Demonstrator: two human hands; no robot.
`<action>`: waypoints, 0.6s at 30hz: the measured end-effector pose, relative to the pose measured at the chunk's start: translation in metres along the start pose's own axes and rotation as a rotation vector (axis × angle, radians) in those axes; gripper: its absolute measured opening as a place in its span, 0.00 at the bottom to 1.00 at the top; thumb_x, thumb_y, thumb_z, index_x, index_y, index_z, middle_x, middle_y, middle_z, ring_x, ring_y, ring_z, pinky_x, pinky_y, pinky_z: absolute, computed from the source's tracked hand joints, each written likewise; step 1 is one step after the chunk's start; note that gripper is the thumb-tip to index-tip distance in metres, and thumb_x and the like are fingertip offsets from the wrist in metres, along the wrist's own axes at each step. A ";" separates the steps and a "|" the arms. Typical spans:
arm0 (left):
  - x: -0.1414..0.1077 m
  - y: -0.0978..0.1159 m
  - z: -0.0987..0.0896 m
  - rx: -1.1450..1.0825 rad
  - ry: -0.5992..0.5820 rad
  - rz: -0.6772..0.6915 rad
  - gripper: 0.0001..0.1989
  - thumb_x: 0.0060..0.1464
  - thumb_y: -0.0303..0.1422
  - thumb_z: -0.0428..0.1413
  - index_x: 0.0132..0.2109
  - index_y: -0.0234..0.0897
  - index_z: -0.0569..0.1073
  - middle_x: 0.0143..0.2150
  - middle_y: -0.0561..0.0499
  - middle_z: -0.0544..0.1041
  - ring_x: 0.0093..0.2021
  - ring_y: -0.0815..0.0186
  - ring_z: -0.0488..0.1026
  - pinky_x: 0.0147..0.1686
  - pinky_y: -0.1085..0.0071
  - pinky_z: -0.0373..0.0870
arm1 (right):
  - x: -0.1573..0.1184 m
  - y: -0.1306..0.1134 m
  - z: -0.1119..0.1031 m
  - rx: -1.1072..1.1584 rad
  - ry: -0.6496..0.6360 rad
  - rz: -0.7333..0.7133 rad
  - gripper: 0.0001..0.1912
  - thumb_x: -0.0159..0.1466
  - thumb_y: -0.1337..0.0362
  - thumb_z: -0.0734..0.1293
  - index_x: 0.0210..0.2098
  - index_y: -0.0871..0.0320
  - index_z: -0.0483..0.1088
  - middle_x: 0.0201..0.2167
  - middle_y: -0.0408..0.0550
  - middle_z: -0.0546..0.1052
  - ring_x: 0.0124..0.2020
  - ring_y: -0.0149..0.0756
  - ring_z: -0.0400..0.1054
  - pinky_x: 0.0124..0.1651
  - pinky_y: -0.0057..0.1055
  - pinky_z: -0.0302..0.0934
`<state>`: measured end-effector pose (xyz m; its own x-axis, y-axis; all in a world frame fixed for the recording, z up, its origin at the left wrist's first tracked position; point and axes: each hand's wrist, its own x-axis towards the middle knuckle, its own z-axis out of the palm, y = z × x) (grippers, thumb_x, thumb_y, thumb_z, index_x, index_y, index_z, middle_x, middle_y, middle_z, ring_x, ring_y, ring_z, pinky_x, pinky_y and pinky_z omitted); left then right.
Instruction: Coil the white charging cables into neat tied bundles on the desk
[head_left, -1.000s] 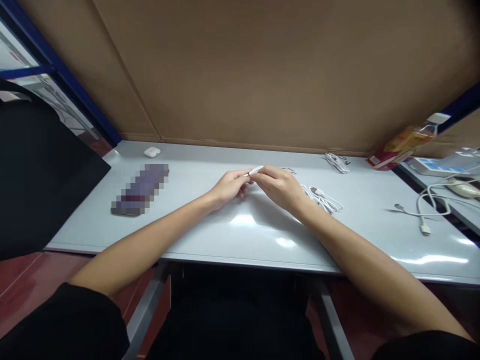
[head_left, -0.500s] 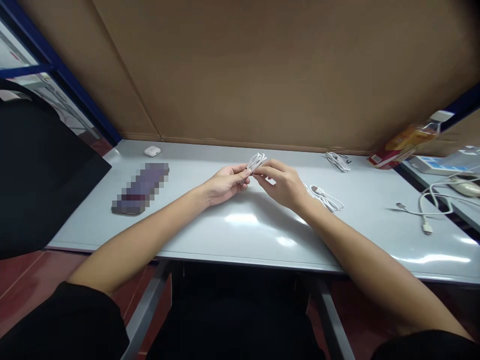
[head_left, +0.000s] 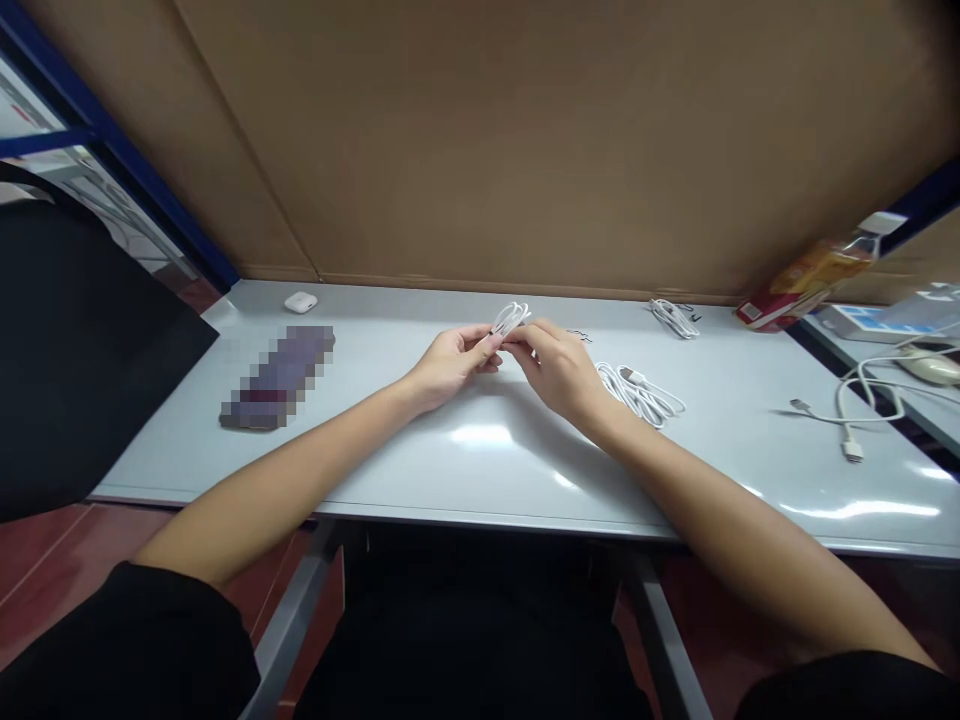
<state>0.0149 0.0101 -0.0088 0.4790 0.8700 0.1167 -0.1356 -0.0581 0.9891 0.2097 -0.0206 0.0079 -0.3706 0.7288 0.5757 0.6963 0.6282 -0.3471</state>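
Observation:
A small coiled white cable is pinched between the thumb and fingers of my left hand, above the middle of the table. My right hand is closed at the coil's right side, its fingertips pressed together close to my left thumb; what they grip is too small to make out. Just right of my right wrist lies a larger coiled white cable with its plug showing. Some thin dark ties lie behind my right hand.
On the grey table are a pixelated phone-like object, a white case, another cable bundle and a loose white cable. A bottle leans at right. Brown board stands behind.
My right hand has shifted slightly left, uncovering more of the larger coiled cable and the thin ties behind. My left hand still holds the small coil.

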 end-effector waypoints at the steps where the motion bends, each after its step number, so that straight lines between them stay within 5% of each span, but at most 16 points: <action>1: 0.000 0.001 -0.002 0.077 -0.029 0.021 0.21 0.59 0.46 0.65 0.52 0.36 0.79 0.48 0.46 0.80 0.41 0.67 0.74 0.48 0.67 0.71 | 0.000 0.001 -0.002 0.012 -0.021 -0.012 0.11 0.74 0.65 0.60 0.42 0.55 0.75 0.40 0.54 0.79 0.38 0.43 0.71 0.43 0.37 0.63; 6: -0.004 0.005 -0.004 0.310 -0.085 0.082 0.17 0.64 0.40 0.61 0.55 0.35 0.73 0.50 0.43 0.79 0.45 0.63 0.78 0.50 0.62 0.73 | 0.001 0.003 -0.007 0.032 -0.075 -0.033 0.11 0.73 0.64 0.60 0.40 0.54 0.74 0.40 0.52 0.77 0.38 0.43 0.69 0.41 0.37 0.61; 10: -0.003 -0.003 0.003 0.239 -0.019 0.079 0.14 0.67 0.37 0.57 0.55 0.37 0.69 0.54 0.43 0.75 0.45 0.65 0.79 0.51 0.61 0.74 | 0.003 0.002 -0.004 0.109 -0.041 0.075 0.09 0.71 0.65 0.62 0.37 0.54 0.73 0.36 0.50 0.77 0.35 0.41 0.68 0.41 0.37 0.60; 14: 0.000 -0.009 0.006 0.156 0.015 0.152 0.13 0.66 0.37 0.58 0.54 0.37 0.69 0.56 0.43 0.75 0.44 0.66 0.78 0.51 0.62 0.75 | 0.007 -0.001 -0.010 0.460 -0.128 0.367 0.09 0.69 0.60 0.67 0.33 0.56 0.74 0.33 0.48 0.78 0.33 0.38 0.68 0.39 0.36 0.60; 18: 0.001 -0.004 -0.001 0.221 -0.044 0.236 0.15 0.64 0.39 0.61 0.54 0.36 0.74 0.55 0.43 0.78 0.49 0.61 0.79 0.54 0.59 0.74 | 0.010 0.004 -0.021 1.068 -0.379 0.743 0.11 0.62 0.60 0.74 0.28 0.58 0.73 0.26 0.44 0.72 0.29 0.31 0.64 0.34 0.29 0.61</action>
<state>0.0147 0.0114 -0.0127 0.4946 0.7980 0.3445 -0.0586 -0.3648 0.9292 0.2212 -0.0161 0.0278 -0.3845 0.9064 -0.1751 0.0557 -0.1665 -0.9845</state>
